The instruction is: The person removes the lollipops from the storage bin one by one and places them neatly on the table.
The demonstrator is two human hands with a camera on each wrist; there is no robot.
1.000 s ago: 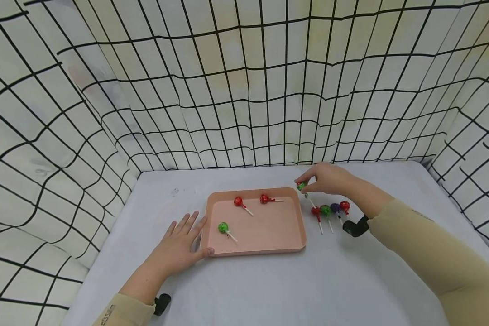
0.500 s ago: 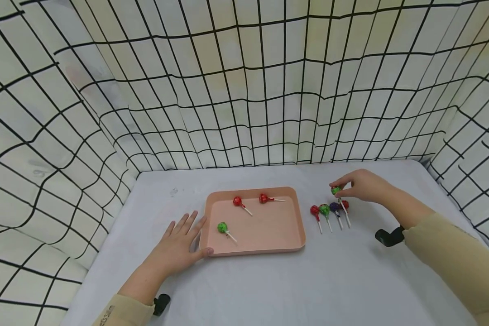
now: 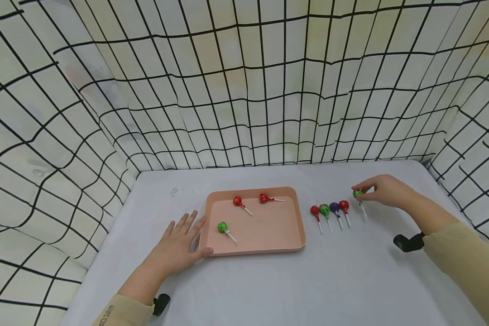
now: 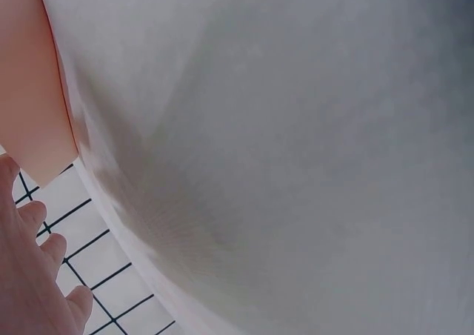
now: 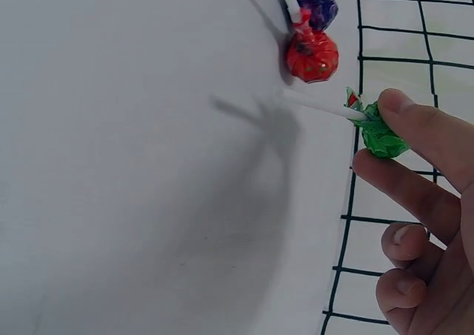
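Between thumb and index finger, my right hand (image 3: 385,190) pinches the wrapped head of a green lollipop (image 5: 381,136), its white stick pointing away from the palm. In the right wrist view the stick's shadow falls apart from it on the cloth. Just left of this hand lies a row of lollipops: a red one (image 3: 314,210), a green one (image 3: 324,209), a purple one (image 3: 335,207) and another red one (image 3: 344,205). My left hand (image 3: 178,249) lies with fingers spread, its thumb touching the lower left corner of the pink tray (image 3: 265,231).
Inside the tray lie two red lollipops, one left (image 3: 237,201) and one right (image 3: 263,198), and a green lollipop (image 3: 222,227). A white cloth (image 3: 277,290) covers the table. White curtains with a black grid (image 3: 265,81) enclose the back and sides.
My right hand has carried the green lollipop rightward, from near the tray's upper right corner, past the row to its right end. The left hand keeps its place.
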